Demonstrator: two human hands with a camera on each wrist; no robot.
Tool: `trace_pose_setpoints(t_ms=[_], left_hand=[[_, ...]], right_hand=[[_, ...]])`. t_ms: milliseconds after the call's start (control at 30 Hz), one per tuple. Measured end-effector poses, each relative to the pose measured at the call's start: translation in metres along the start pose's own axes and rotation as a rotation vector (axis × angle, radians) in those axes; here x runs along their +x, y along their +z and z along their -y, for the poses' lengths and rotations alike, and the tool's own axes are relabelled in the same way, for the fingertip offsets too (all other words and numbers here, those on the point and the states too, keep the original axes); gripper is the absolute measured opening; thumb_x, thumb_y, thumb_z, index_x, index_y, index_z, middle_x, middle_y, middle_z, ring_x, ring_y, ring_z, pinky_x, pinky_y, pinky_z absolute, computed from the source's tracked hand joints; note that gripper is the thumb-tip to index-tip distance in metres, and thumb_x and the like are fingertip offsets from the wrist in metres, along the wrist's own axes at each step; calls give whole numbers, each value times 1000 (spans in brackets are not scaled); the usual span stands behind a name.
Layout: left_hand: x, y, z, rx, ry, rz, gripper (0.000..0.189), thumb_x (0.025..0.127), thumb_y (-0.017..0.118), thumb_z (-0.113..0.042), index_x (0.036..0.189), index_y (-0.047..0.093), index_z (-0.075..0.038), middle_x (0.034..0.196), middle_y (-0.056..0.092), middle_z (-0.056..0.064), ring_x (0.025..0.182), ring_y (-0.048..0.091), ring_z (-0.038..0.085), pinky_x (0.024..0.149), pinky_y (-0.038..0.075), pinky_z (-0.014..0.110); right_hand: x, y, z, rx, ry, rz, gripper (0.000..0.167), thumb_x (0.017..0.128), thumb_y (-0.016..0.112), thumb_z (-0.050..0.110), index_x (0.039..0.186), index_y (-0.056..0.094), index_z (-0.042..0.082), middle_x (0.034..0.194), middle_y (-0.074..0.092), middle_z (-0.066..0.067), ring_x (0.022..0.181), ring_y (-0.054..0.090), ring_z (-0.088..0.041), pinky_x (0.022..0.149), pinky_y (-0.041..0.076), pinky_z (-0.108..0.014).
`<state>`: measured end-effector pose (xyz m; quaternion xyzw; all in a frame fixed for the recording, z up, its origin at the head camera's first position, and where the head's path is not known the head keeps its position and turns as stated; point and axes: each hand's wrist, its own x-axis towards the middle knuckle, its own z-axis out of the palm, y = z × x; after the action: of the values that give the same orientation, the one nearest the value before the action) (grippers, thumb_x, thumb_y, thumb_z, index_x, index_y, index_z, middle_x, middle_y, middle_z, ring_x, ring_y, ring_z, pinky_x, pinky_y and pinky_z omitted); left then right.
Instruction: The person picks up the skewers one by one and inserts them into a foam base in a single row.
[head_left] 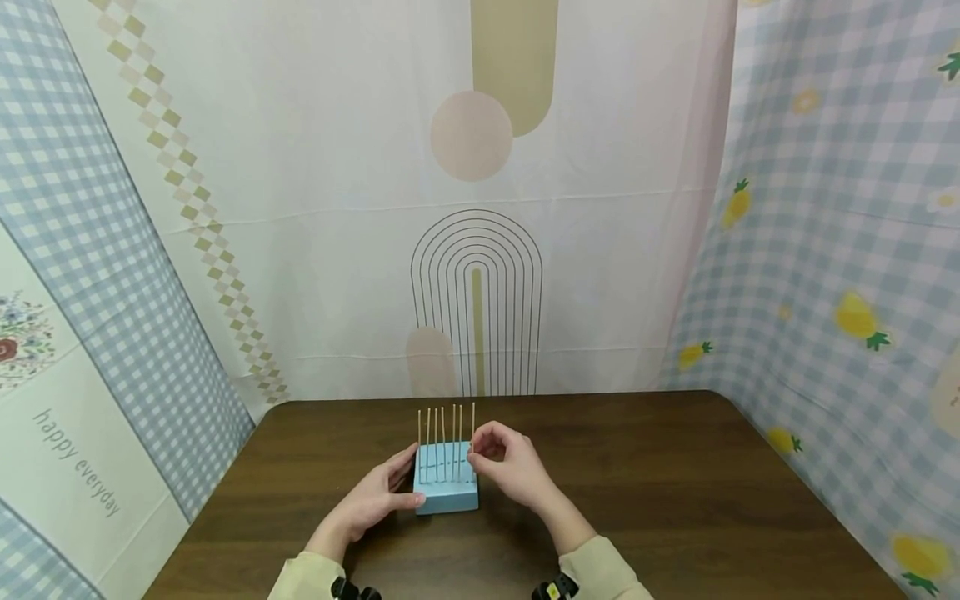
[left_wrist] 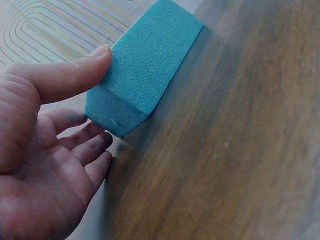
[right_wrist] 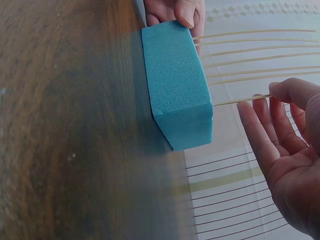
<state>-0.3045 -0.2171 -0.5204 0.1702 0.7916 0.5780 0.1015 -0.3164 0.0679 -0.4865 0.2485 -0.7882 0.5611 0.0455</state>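
Note:
A blue foam block (head_left: 447, 502) lies on the table, with several thin wooden sticks (head_left: 419, 425) standing upright in a row along it. My left hand (head_left: 372, 497) holds the block by its left end, thumb (left_wrist: 95, 65) on the near upper corner and fingertips at the side. At the block's right end, my right hand (head_left: 517, 468) pinches the rightmost stick (right_wrist: 232, 101) between thumb and fingers. That stick's lower end meets the block's top; how deep it sits cannot be seen.
The dark brown wooden table (head_left: 675, 483) reaches back to a pale patterned cloth (head_left: 337, 292). Checked cloths (head_left: 795, 250) hang along both sides. Dark wrist devices (head_left: 555, 587) sit at both cuffs.

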Motion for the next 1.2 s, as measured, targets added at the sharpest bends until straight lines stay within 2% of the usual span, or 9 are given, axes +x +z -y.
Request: trace_pose_setpoints(t_ms=[533, 800, 933, 1033, 1200], left_hand=[[-1, 0, 0, 2, -1, -1, 95, 93, 83, -10, 167, 24, 6, 172, 22, 30, 158, 22, 49, 126, 21, 60], [-1, 1, 0, 1, -6, -8, 96, 93, 83, -10, 167, 24, 6, 171, 23, 30, 158, 22, 49, 126, 21, 61], [-1, 1, -1, 3, -9, -7, 97, 93, 83, -10, 167, 24, 6, 172, 23, 30, 158, 22, 49, 126, 21, 61], [-1, 2, -2, 1, -8, 1, 98, 93, 83, -10, 167, 22, 6, 172, 20, 30, 158, 20, 49, 126, 20, 61], [-2, 2, -2, -8, 5, 17, 100, 94, 83, -11, 168, 18, 7, 174, 17, 28, 159, 18, 48, 126, 18, 60]], right_hand=[[-1, 2, 1, 5, -1, -2, 14, 96, 80, 8, 106, 69, 10, 96, 71, 1, 90, 67, -16, 84, 57, -27], [0, 5, 4, -43, 1, -25, 17, 94, 78, -2, 106, 68, 4, 97, 71, -5, 93, 68, -23, 87, 58, -31], [-2, 4, 4, -15, -10, -25, 20, 93, 79, -2, 108, 68, 7, 100, 71, -4, 95, 69, -21, 90, 59, -36], [-3, 2, 2, -7, -21, -6, 22, 94, 80, 2, 110, 68, 10, 101, 71, -2, 97, 69, -20, 90, 59, -35], [-6, -4, 0, -9, -12, 25, 29, 95, 80, 10, 122, 66, 10, 112, 70, -6, 108, 69, -27, 92, 59, -32]])
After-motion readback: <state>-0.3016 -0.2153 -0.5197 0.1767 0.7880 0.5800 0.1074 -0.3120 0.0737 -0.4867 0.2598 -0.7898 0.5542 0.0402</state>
